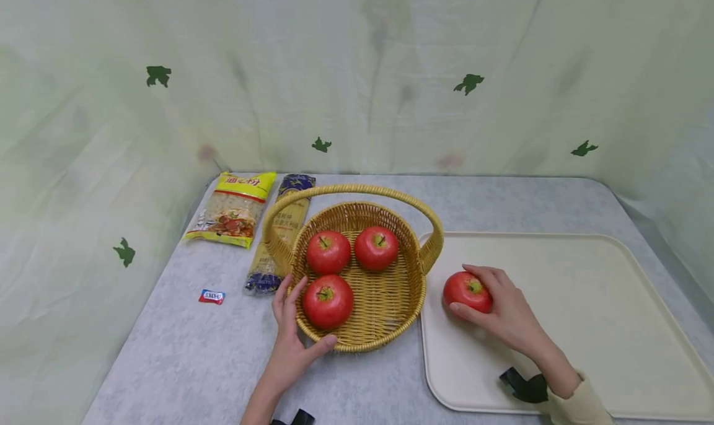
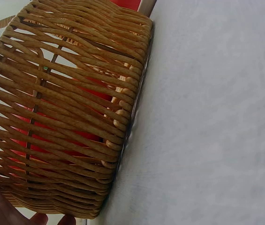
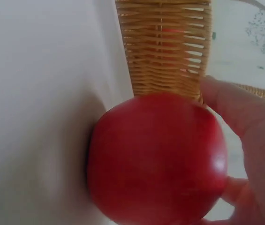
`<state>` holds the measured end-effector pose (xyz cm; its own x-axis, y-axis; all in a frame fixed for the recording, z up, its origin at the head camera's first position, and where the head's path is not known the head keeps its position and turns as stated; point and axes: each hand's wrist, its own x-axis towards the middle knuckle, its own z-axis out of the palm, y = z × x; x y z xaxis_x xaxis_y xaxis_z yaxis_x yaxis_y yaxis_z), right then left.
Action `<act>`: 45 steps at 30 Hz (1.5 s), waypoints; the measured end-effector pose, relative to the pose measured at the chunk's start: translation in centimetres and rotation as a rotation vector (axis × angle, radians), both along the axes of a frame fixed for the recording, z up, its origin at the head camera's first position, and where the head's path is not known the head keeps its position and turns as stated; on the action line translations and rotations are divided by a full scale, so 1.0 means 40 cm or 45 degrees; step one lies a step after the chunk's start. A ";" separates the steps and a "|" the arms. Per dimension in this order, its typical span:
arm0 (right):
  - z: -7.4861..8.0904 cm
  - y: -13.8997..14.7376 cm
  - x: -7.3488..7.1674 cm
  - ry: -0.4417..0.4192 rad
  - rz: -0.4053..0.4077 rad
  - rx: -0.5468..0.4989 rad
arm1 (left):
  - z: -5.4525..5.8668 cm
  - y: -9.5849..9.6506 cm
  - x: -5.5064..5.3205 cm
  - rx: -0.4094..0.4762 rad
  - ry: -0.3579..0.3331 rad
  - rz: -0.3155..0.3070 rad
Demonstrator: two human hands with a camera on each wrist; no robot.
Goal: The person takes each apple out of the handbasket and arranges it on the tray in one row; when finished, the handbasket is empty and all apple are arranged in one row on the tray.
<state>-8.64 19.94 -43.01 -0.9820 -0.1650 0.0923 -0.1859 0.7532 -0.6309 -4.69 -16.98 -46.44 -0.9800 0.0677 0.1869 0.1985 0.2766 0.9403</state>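
A round wicker basket (image 1: pixel 385 301) with a tall arched handle stands in the middle of the table, its woven side (image 2: pixel 66 93) filling much of the left wrist view. Inside it lie three red apples: one at back left (image 1: pixel 328 252), one at back right (image 1: pixel 376 248) and one at front left (image 1: pixel 328 302). My left hand (image 1: pixel 292 344) holds the basket's front-left rim, thumb at the front and fingers spread along the left side. To the right, my right hand (image 1: pixel 510 310) grips another red apple (image 3: pixel 155 159) between thumb and fingers, at the tray's left part.
A cream tray (image 1: pixel 586 326) lies right of the basket, close to its side. Behind the basket at left are a yellow-topped food packet (image 1: pixel 231 208) and a long pasta packet (image 1: pixel 287 220). A small red-and-blue wrapper (image 1: pixel 212 297) lies on the grey table (image 1: pixel 184 357). Patterned cloth (image 1: pixel 346 72) hangs behind.
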 end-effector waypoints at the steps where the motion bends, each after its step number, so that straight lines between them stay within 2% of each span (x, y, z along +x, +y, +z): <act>1: 0.001 -0.002 0.001 0.036 -0.003 -0.010 | 0.001 0.002 0.001 0.000 0.001 0.001; 5: 0.013 -0.015 0.009 0.256 -0.029 -0.072 | 0.017 0.006 0.005 -0.011 0.006 -0.007; 8: 0.031 -0.033 0.018 0.429 -0.036 -0.137 | 0.044 0.014 0.011 0.005 0.009 -0.011; 11: 0.052 -0.057 0.028 0.531 -0.008 -0.176 | 0.074 0.023 0.019 0.025 0.011 -0.011; 13: 0.067 -0.078 0.033 0.570 0.037 -0.198 | 0.088 0.028 0.023 0.028 0.013 -0.006; 16: 0.087 -0.110 0.036 0.610 0.128 -0.239 | 0.096 0.030 0.025 0.022 0.013 0.000; 24: 0.126 -0.210 0.009 0.766 0.421 -0.391 | 0.090 0.028 0.024 0.028 0.010 0.000; 25: 0.130 -0.223 0.004 0.779 0.446 -0.399 | 0.080 0.025 0.022 0.024 0.007 0.002; 27: 0.138 -0.248 -0.005 0.781 0.493 -0.402 | 0.072 0.022 0.019 0.020 -0.004 0.003; 31: 0.153 -0.291 -0.026 0.724 0.584 -0.342 | 0.024 0.007 0.005 0.007 -0.002 0.000; 34: 0.161 -0.317 -0.041 0.583 0.640 -0.235 | 0.006 0.000 0.000 -0.015 0.012 -0.014; 40: 0.158 -0.357 -0.058 0.280 0.717 -0.007 | 0.007 -0.002 0.001 -0.031 -0.003 -0.037; 45: 0.151 -0.381 -0.067 0.136 0.793 0.088 | 0.010 -0.003 0.004 -0.030 -0.007 -0.034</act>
